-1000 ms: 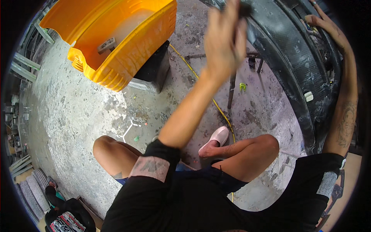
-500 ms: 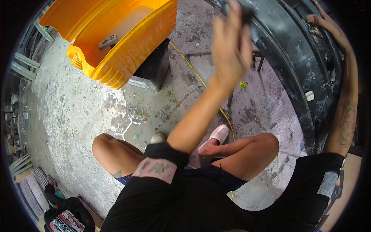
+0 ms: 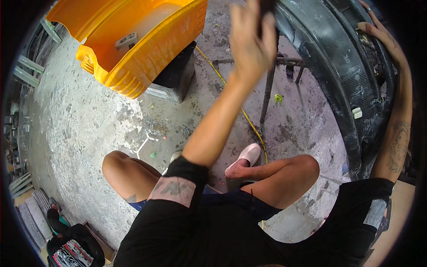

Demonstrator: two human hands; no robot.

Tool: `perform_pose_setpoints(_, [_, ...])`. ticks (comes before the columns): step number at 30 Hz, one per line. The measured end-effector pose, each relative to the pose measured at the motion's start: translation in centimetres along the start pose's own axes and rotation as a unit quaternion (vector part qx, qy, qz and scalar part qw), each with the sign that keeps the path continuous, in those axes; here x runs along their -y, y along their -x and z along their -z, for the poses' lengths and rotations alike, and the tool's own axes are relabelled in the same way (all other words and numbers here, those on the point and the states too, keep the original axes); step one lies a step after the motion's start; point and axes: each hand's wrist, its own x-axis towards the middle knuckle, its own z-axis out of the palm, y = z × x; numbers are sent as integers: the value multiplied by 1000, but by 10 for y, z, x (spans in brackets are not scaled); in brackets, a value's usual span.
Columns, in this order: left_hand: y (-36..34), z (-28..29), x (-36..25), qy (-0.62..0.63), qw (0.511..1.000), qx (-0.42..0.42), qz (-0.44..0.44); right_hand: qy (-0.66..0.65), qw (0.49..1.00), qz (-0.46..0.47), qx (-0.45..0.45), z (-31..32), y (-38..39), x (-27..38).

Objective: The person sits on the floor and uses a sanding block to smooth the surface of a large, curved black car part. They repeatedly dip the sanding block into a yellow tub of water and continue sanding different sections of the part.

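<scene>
A large curved black car bumper [image 3: 327,66], dusty with whitish smears, stretches from the top middle down the right side. My left hand [image 3: 252,46] is beside its near upper edge, blurred by motion. Its fingers are around a dark block [image 3: 267,10], partly cut off by the top of the picture. Whether the block touches the bumper is hard to see. My right hand [image 3: 383,38] grips the bumper's far edge at the upper right, thumb on the near side and fingers stretching along the rim.
A yellow tub [image 3: 147,58] with cloudy liquid and a grey block [image 3: 126,41] stands on a black box [image 3: 178,82]. A yellow cord [image 3: 249,122] crosses the stained floor. Dark metal stand legs [image 3: 269,89] rise by the bumper. A person [image 3: 73,249] is at the lower left.
My left hand has moved left with the dark block, uncovering more of the stand. My right hand keeps its place on the bumper's far edge.
</scene>
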Motion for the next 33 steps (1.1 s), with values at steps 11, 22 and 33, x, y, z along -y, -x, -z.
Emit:
perform_pose_setpoints(11, [11,6,9,18,999,-15,41,-55,996,-74,4,-1,0,17])
perform_pose_setpoints(22, [11,4,3,7,997,-51,65,-57,986,-134,-79,-11,14,-13])
perform_pose_setpoints(33, [26,2,-3,22,997,-47,49,-17,982,-146,-120,-12,17,-17])
